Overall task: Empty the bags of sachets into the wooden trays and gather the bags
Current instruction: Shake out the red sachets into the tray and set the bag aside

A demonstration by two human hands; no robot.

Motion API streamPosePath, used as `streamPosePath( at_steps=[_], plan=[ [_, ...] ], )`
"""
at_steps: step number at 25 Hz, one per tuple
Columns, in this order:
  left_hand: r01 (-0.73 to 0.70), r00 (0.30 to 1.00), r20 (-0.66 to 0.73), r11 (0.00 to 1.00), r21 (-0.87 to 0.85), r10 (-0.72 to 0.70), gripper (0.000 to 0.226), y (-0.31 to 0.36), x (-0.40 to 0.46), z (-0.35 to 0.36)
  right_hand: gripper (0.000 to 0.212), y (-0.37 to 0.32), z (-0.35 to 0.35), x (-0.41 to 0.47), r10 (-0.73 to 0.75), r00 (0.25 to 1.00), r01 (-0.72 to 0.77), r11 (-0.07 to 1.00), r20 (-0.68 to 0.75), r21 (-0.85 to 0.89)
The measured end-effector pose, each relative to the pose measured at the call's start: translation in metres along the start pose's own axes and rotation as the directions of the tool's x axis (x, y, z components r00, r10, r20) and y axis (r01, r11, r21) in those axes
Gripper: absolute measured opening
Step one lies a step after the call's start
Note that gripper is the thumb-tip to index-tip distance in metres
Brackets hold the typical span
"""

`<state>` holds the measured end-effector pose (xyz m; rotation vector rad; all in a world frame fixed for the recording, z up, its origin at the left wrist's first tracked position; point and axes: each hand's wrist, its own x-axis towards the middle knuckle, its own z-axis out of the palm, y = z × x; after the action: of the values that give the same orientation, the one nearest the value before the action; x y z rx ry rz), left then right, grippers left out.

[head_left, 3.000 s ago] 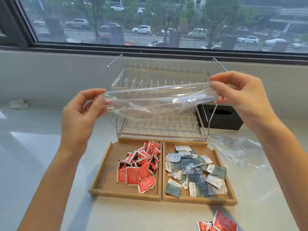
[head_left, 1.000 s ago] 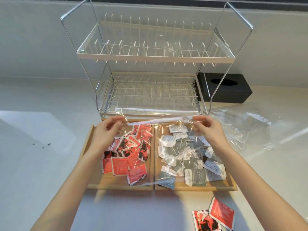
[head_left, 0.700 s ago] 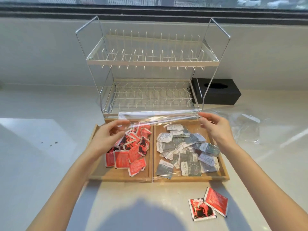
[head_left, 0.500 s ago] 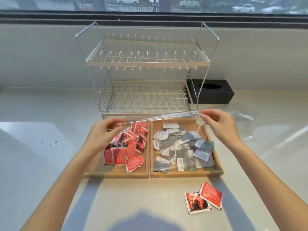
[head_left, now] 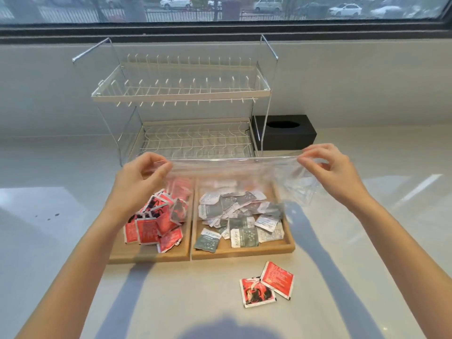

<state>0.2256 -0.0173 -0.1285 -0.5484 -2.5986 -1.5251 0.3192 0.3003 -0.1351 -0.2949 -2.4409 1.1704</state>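
Mid-frame, above both wooden trays [head_left: 241,250], I see left hand [head_left: 139,182] and right hand [head_left: 329,171] fingers pinched shut on the clear bag [head_left: 232,167], stretched taut between them.

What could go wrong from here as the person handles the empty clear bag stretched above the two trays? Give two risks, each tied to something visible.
1. The clear bag, pinched by the left hand and right hand, hangs low over the red sachets and grey sachets; dragging it could sweep some out.
2. Two red sachets on the counter lie outside the right tray and may be forgotten.
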Motion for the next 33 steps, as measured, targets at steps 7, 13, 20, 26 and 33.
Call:
streamPosePath(
  at_steps=[7,13,20,26,33],
  plan=[
    [0.008,1.000,0.001,0.963,-0.269,-0.008,0.022,0.045,0.013,0.078,0.028,0.036,-0.061,0.021,0.074,0.994,-0.058,0.983,-0.085,0.177],
    [0.065,0.995,-0.049,0.938,-0.340,-0.087,0.026,0.059,0.020,0.156,0.031,0.096,-0.104,0.042,0.125,0.992,-0.120,0.981,-0.026,0.150],
    [0.167,0.985,-0.007,0.958,-0.232,-0.174,0.021,0.077,0.050,0.234,0.035,0.154,-0.130,0.081,0.165,0.985,-0.167,0.985,0.044,0.049],
    [0.234,0.968,0.088,0.972,0.028,-0.236,0.050,0.074,0.098,0.285,0.040,0.194,-0.115,0.140,0.223,0.973,-0.224,0.975,0.060,0.007],
    [0.301,0.905,0.201,0.900,0.316,-0.374,0.086,0.034,0.120,0.341,0.043,0.248,-0.068,0.181,0.247,0.962,-0.239,0.968,0.118,-0.077]
  ],
)
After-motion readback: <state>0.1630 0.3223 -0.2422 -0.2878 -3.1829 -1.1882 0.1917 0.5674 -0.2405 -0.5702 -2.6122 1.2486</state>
